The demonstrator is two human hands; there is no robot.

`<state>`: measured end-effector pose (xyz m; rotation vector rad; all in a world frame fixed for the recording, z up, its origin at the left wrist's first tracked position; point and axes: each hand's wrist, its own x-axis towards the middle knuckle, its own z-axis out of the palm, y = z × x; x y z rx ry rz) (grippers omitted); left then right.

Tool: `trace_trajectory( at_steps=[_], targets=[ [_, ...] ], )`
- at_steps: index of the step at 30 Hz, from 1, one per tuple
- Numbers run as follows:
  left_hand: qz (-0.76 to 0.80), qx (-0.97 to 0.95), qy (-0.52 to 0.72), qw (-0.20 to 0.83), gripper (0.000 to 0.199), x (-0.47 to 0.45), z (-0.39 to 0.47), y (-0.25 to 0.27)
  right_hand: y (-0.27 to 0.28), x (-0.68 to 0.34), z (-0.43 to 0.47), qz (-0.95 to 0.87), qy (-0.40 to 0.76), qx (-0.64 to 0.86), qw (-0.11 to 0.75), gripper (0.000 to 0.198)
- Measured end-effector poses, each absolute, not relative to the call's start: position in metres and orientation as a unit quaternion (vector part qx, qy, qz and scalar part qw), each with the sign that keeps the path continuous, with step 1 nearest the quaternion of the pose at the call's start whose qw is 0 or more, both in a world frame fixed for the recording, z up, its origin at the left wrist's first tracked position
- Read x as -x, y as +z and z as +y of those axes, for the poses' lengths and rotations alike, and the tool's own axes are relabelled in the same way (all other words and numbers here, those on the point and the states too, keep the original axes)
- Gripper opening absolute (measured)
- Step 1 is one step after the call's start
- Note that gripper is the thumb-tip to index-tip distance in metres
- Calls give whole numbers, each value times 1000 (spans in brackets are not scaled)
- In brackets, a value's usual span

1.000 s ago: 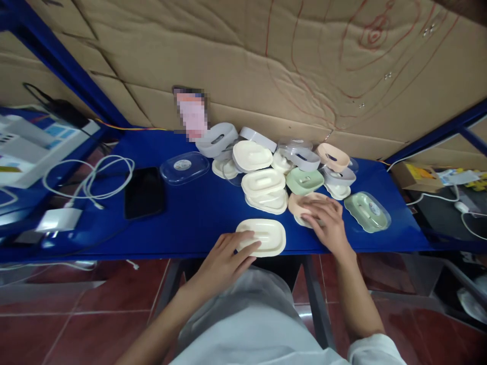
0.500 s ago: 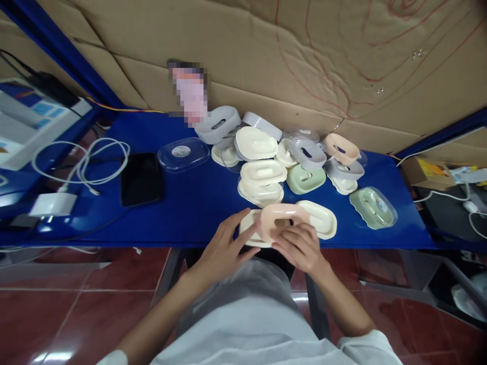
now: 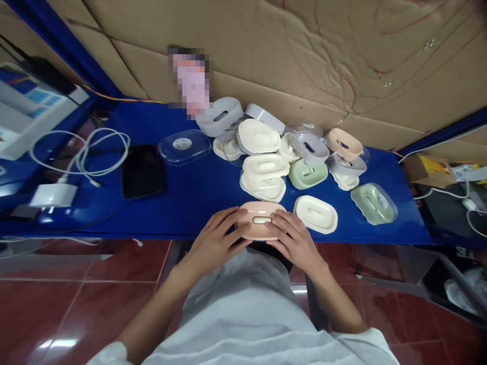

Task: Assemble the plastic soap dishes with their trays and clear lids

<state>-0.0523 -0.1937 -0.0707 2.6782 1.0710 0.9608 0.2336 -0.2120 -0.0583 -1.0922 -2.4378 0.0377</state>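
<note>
Creased cardboard [image 3: 247,61] backs the blue bench [image 3: 182,203] across the middle of the frame. At lower centre, by the near edge, the peach cover [image 3: 262,210] is gripped between the left hand [image 3: 215,238] and right hand [image 3: 299,241], the fingers of each bent over one end. A cream ridge [image 3: 262,220] shows in its slot. Good handling here probably means keeping the rim level, the ridge centred, and pressure even at both ends. Right of centre, the green cover [image 3: 314,177] also shows something pale in its slot. Farther right, a labelled clear lid [image 3: 388,207] covers a green piece [image 3: 364,205]. Near the right edge, a small carton [image 3: 422,175] holds yellow items [image 3: 436,166].
</note>
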Motion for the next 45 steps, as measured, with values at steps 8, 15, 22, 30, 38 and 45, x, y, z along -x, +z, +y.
trace_trajectory(
  at_steps=[8,15,22,30,38,45],
  targets=[
    [398,-864,305,45,31,78,-196,-65,-50,-240,-206,-871,59,414,257,51],
    [445,-828,338,39,34,110,-203,-68,-46,-216,-154,-839,-23,480,255,56],
    [442,-831,336,37,31,92,-204,-71,-58,-205,-148,-825,-47,478,298,36],
    [445,-824,346,64,28,85,-205,-72,-55,-211,-148,-805,34,409,429,21],
    [466,-811,346,71,39,82,-205,-73,-53,-213,-153,-807,13,438,397,38],
    [473,-810,341,71,39,83,-206,-76,-52,-210,-153,-847,66,421,317,52]
  ],
)
